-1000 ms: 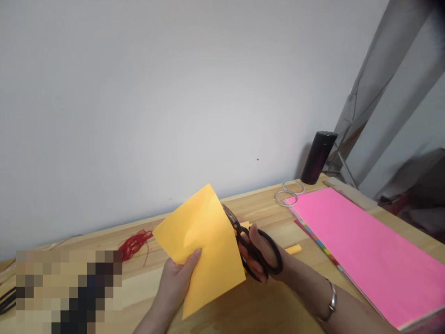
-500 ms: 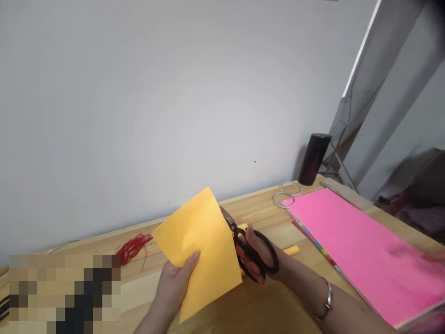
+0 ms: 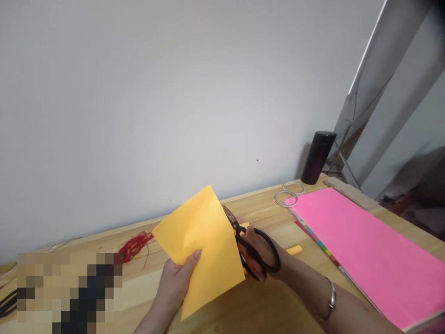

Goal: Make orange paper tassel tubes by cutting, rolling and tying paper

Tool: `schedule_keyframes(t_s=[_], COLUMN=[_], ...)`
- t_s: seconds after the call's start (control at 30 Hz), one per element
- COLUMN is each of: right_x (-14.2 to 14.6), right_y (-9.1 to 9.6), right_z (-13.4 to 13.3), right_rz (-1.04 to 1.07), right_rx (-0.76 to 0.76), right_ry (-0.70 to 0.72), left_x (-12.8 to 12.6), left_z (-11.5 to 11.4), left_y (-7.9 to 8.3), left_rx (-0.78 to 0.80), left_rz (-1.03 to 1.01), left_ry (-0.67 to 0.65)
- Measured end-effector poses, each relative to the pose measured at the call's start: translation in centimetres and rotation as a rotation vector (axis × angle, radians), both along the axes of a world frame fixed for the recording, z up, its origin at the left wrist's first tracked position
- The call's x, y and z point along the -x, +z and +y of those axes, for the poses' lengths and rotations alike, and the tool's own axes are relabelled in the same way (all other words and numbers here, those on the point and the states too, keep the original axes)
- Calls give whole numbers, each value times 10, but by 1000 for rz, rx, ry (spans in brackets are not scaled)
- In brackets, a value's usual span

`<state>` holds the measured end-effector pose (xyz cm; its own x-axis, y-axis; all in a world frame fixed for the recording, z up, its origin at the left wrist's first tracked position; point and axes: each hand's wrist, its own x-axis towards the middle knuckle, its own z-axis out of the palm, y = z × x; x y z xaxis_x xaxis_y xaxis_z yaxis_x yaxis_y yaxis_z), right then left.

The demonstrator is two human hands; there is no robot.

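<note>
So the left hand (image 3: pixel 175 280) has the orange paper (image 3: pixel 201 241) pinched near its lower edge, thumb flat on the front and fingers tucked behind. It's held up off the table (image 3: pixel 243 311), tilted like a diamond, roughly in the middle of the view. The right hand (image 3: pixel 264 262) is closed around the black scissors (image 3: pixel 239 230), fingers through the loops. The blades run in along the paper's right edge. They're partly hidden behind the sheet, so I can't tell how far apart they are.

Looks to me like mid-cut, a strip coming off that right side. A couple of orange scraps (image 3: pixel 294 250) lie on the table just past the scissors. Carrying the cut on would need the paper kept taut and the blades lined up with the edge so it doesn't wander.

Off to the right there's a big pink sheet (image 3: pixel 365 246), two rings (image 3: pixel 290 192) at its far corner and a black cylinder (image 3: pixel 318 157) by the wall. Some red thread (image 3: pixel 135 243) sits left of the paper.
</note>
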<state>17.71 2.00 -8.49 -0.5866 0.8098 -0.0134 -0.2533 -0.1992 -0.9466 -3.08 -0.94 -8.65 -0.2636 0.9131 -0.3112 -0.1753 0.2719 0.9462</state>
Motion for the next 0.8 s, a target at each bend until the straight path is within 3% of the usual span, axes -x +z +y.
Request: schedule_keyframes(t_s=[0.43, 0.8], right_x=[-1, -1], right_y=[3, -1], right_z=[-3, 1], right_rz=[-42, -59], right_rx=[-82, -67], right_ry=[-38, -37], left_x=[-5, 2], left_z=[-2, 0], left_y=[9, 2], left_rx=[-6, -2], left_rz=[41, 91], left_ry=[-3, -20])
